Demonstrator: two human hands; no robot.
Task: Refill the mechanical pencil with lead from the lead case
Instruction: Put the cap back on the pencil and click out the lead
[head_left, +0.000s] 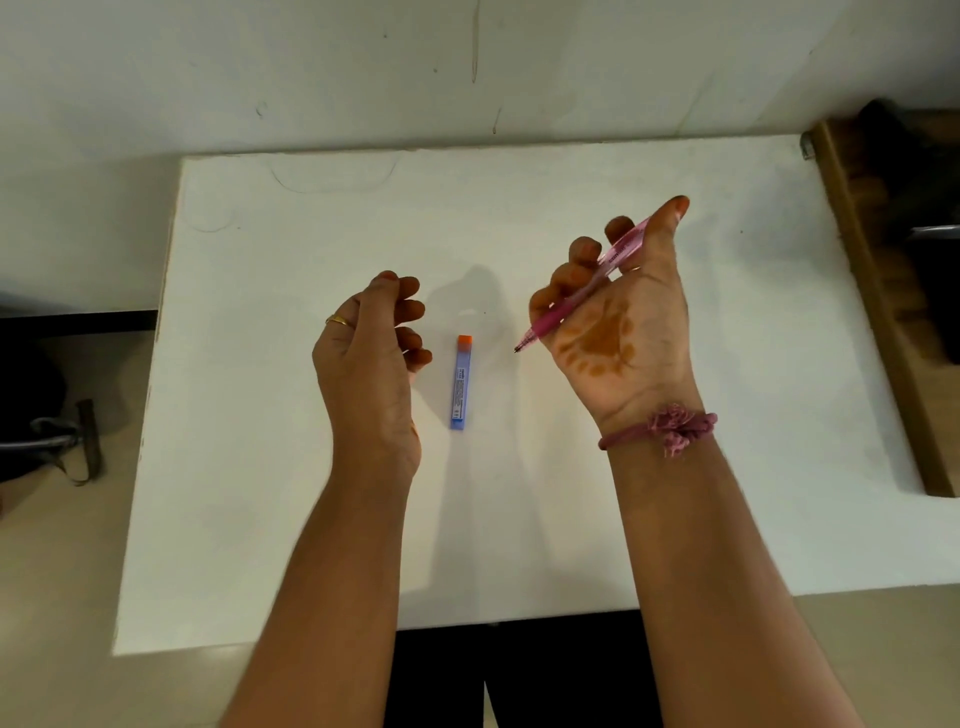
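A blue lead case (460, 383) with an orange cap lies flat on the white table (291, 467), its cap pointing away from me. My right hand (618, 317), palm up and raised to the right of the case, grips a pink mechanical pencil (582, 291) across the fingers; the tip points down-left toward the case. My left hand (374, 353) hovers just left of the case with fingers loosely curled and nothing in it. A ring sits on one finger, and a pink thread is tied round my right wrist.
A brown wooden piece of furniture (878, 291) runs along the table's right edge. A dark bag with a strap (57, 431) lies on the floor to the left. A white wall stands behind the table's far edge.
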